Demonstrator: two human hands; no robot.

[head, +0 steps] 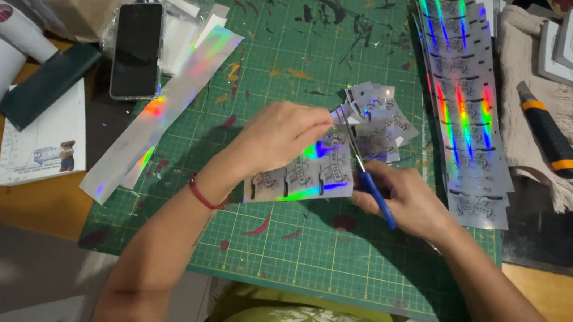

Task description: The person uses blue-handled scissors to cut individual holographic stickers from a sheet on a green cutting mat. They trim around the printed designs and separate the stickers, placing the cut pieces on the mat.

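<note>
My left hand [281, 137] pinches a holographic sticker strip [299, 176] above the middle of the green cutting mat [276, 247], while my right hand [405, 201] grips blue-handled scissors [365, 174], blades in the strip. Cut stickers [377, 121] lie just beyond on the mat.

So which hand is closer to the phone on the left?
Left. The left hand holds the sticker strip mid-mat, nearer the phone. The right hand, working the scissors, sits farther right.
</note>
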